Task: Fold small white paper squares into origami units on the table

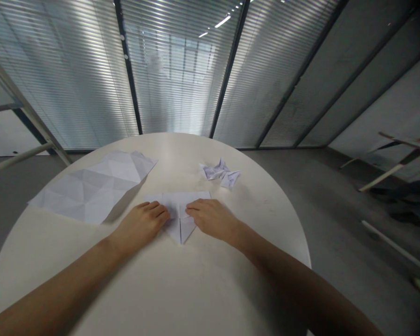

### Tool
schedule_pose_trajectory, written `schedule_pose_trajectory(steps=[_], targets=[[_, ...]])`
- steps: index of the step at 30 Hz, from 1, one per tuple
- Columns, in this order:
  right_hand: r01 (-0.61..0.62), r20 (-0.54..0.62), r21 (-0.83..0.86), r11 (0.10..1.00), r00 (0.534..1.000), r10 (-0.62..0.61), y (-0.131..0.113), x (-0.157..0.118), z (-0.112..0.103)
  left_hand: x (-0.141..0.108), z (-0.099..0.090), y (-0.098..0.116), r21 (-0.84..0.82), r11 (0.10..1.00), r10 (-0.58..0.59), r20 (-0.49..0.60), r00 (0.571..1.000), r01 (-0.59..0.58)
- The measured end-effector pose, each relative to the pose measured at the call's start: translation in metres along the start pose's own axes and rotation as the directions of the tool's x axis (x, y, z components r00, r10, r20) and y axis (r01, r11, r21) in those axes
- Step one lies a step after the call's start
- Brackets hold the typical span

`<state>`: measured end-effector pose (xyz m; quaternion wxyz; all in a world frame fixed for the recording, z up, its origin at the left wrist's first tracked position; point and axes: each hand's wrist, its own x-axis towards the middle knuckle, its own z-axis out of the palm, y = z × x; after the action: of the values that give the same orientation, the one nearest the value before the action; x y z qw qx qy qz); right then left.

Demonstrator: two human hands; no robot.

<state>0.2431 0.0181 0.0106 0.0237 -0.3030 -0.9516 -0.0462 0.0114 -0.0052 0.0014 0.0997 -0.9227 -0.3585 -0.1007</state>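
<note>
A folded white sheet of paper (180, 228) lies on the table in front of me, its point towards me and a seam running down its middle. My left hand (150, 219) is closed on its left side, fingers curled over the paper. From the other side my right hand (208, 215) grips the right part, its fingertips pressed near the seam. The fingers and palms hide parts of both sides. Behind my right hand, apart from it, is a small folded paper figure (220, 172) with several pointed tips.
A large creased paper sheet (94, 186) rests at the left of the round white table (196, 298). Glass panels with blinds (178, 84) stand beyond the far edge. White frame legs (38, 116) rise at the left; other furniture (402, 163) is at the right.
</note>
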Motion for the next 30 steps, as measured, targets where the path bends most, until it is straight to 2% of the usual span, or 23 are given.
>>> schedule_pose_trajectory(steps=[5, 9, 11, 14, 18, 24, 28, 30], targets=[[-0.066, 0.067, 0.015, 0.998, 0.996, 0.065, -0.005, -0.007, -0.008, -0.001, -0.005, 0.004, -0.012, 1.000, 0.004, 0.094, 0.996, -0.003], [-0.147, 0.057, -0.034, 0.989, 0.987, 0.149, -0.011, -0.003, -0.008, 0.001, -0.005, 0.009, 0.004, 0.999, -0.052, 0.071, 0.996, 0.052], [-0.123, 0.008, -0.056, 0.991, 0.992, 0.124, -0.016, 0.000, -0.006, 0.003, -0.003, 0.010, 0.024, 0.999, -0.040, 0.034, 0.999, 0.039], [-0.011, -0.069, -0.057, 0.998, 0.998, 0.007, -0.020, 0.004, -0.001, 0.004, 0.000, 0.010, 0.026, 1.000, -0.012, 0.012, 1.000, 0.012], [0.023, -0.056, -0.026, 0.999, 0.998, -0.025, -0.016, 0.001, 0.003, 0.004, -0.001, 0.010, 0.004, 1.000, -0.025, 0.021, 0.999, 0.025], [-0.122, -0.012, 0.036, 0.992, 0.992, 0.123, -0.001, -0.011, -0.003, -0.003, 0.000, 0.003, 0.009, 0.992, -0.127, 0.025, 0.992, 0.127], [-0.251, 0.049, 0.055, 0.966, 0.967, 0.249, 0.011, -0.009, -0.011, -0.008, 0.007, -0.009, 0.046, 0.983, -0.176, 0.003, 0.984, 0.176], [-0.308, 0.044, 0.084, 0.948, 0.951, 0.305, 0.019, -0.006, -0.009, -0.009, 0.009, -0.014, 0.042, 0.979, -0.198, -0.021, 0.980, 0.199]])
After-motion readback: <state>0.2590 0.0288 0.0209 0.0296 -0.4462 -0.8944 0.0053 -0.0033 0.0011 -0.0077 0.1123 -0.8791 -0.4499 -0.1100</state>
